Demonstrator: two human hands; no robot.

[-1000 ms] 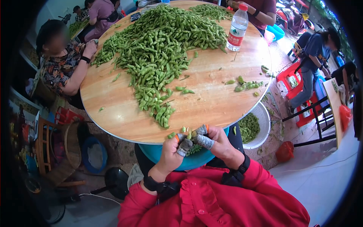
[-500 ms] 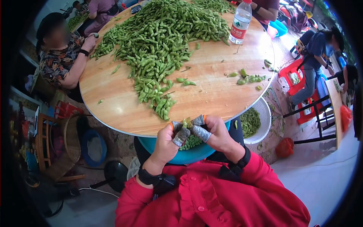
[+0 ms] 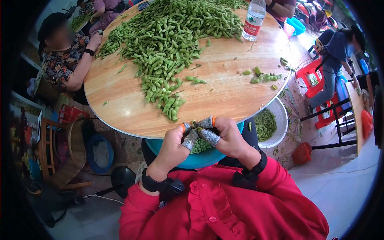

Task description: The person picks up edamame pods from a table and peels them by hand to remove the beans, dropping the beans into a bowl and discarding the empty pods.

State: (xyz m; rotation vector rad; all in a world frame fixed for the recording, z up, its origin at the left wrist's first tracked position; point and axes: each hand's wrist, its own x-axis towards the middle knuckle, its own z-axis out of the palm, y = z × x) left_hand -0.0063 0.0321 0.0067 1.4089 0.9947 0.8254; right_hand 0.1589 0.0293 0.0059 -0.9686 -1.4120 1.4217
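Observation:
My left hand (image 3: 172,146) and my right hand (image 3: 229,138) meet at the table's near edge, thumbs and forefingers closed. Grey knitted finger covers with orange edges sit on those fingers. Pinched between the fingertips is a green soybean pod (image 3: 197,127), mostly hidden by them. Directly below, a teal basin (image 3: 192,163) holds shelled green beans (image 3: 201,147). On the round wooden table (image 3: 228,86), a big heap of soybean pods (image 3: 168,40) spreads down towards my hands.
A water bottle (image 3: 254,20) stands on the table, with loose pods (image 3: 265,77) at its right side. On the floor, a white basket (image 3: 282,120) holds pods or shells. One person (image 3: 64,52) sits at the left; another (image 3: 336,56) bends by red stools (image 3: 310,80).
My hands keep hold of the pod and have shifted slightly; less of the pod shows between my fingertips. The view has tilted a little, and the person at the right has moved slightly.

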